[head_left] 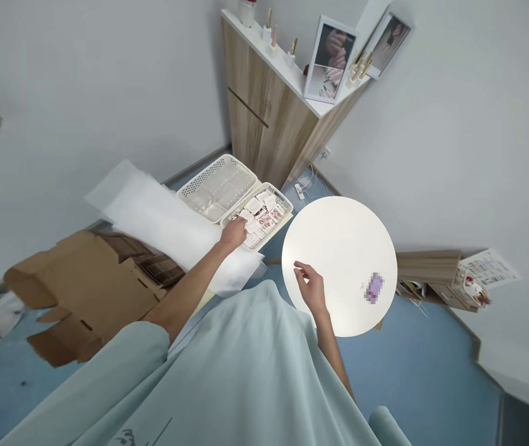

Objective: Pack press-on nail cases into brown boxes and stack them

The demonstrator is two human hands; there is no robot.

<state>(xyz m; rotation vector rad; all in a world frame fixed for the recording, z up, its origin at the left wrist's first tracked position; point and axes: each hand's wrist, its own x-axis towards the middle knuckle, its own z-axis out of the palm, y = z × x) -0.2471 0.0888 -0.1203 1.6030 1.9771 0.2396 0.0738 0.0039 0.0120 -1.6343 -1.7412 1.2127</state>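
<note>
The small cards (254, 204) lie in a white basket (283, 194), right at the fingertips of the left hand (235, 232) and spreading away beyond it; since they overlap loosely, a light pinch at one card's edge would likely serve better than pressing down on the heap, and a low wrist should keep the neighbours from sliding. The cards look flat, roughly square and mostly white, some with faint print; a few at the hand's right carry reddish-pink patterns; their finer markings are too small to read.

The left hand has its fingers curled down at the near-left side of the basket; whether it has hold of a card I cannot tell. The right hand (310, 286) hangs half open over the round white table (339, 241), fingers loosely bent, nothing visible in it; a blurred purple object (374, 288) lies on the tabletop to its right.

Beyond the left hand, beside the first basket, is a second basket (198, 176); white sheets (153, 214) stretch to that hand's left and under its forearm, with brown cardboard (101, 285) farther left; a wood-grain cabinet (264, 99) stands well beyond both hands.
</note>
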